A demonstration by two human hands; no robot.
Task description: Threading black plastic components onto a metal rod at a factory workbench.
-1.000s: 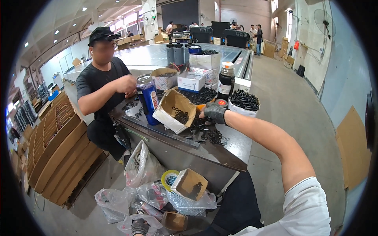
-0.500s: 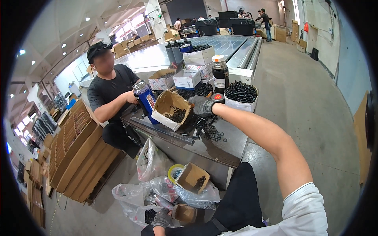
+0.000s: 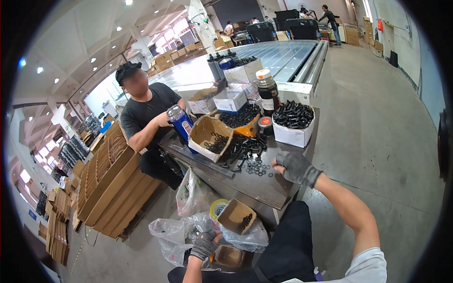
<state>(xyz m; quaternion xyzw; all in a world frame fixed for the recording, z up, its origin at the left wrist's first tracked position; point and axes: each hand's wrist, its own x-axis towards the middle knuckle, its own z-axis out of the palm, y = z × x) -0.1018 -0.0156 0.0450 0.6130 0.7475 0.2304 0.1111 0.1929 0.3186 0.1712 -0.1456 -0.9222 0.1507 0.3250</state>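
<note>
I see the right hand (image 3: 295, 166), in a grey knit glove, curled into a loose fist on the dark metal worktop (image 3: 255, 188), just beside scattered black washers (image 3: 257, 167); can't tell if it pinches any. Left hand (image 3: 205, 244), same glove, is low by the floor, grip closed on the rim of a small brown cardboard box (image 3: 231, 255) among crinkled clear plastic bags (image 3: 170, 231). A second open carton (image 3: 236, 216) holds black ring parts. The co-worker (image 3: 144, 118) opposite grips a blue cylindrical bottle (image 3: 181, 125).
</note>
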